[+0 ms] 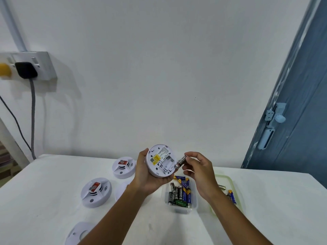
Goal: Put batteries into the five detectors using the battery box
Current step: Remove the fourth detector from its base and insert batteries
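The left hand (148,175) holds one detector (160,160) above the counter (44,209), its back side up and the battery compartment uncovered, fingers curled around the rim. The right hand (198,171) pinches a dark battery (180,162) between thumb and fingers, its lower tip just at the right edge of the compartment. The battery box (180,208) stands below, near the hands. The step is loading this detector, I think. Next, the battery must be lowered into a slot with correct polarity, then pressed flat.
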### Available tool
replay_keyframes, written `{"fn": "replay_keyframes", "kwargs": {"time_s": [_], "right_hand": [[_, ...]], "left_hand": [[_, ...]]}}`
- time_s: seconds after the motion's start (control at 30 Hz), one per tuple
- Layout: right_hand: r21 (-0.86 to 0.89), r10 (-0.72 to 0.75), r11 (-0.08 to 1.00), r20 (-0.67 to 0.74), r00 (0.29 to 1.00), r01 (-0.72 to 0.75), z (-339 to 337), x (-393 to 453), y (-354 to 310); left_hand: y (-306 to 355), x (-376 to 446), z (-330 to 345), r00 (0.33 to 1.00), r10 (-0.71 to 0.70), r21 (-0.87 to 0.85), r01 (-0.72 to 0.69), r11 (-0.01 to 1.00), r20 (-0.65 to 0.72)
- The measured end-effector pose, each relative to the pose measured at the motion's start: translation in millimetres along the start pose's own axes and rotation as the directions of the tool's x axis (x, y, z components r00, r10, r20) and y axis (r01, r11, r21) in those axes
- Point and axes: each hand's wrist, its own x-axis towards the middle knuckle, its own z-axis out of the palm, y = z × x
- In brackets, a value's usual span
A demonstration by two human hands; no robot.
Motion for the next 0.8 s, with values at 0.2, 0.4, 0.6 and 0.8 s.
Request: {"fn": "replay_keyframes", "kwargs": {"time_s": [0.2,0.4,0.6,0.8], "right_hand": [[0.010,-0.050,0.999,0.028,0.998,0.050,11.7,-9.3,-5.4],[-0.214,-0.121,0.966,0.118,0.986,0.144,15.6,-9.5,-3.1],[-0.397,-0.181,0.885,0.192,0.965,0.245,12.4,1.4,-2.8],[-0.449,-0.283,0.836,0.139,0.949,0.316,15.9,7.0,0.2]], "left_hand": [[-3.7,-0.3,-0.1,0.999,0.035,0.031,-0.035,0.999,-0.020],[-5.0,-2.3,-0.8,0.997,0.068,0.051,-0.066,0.997,-0.031],[-4.0,-2.8,-2.7,0.997,0.067,0.053,-0.064,0.997,-0.046],[-6.5,-1.7,-2.4,0.996,0.064,0.060,-0.060,0.996,-0.061]]}}
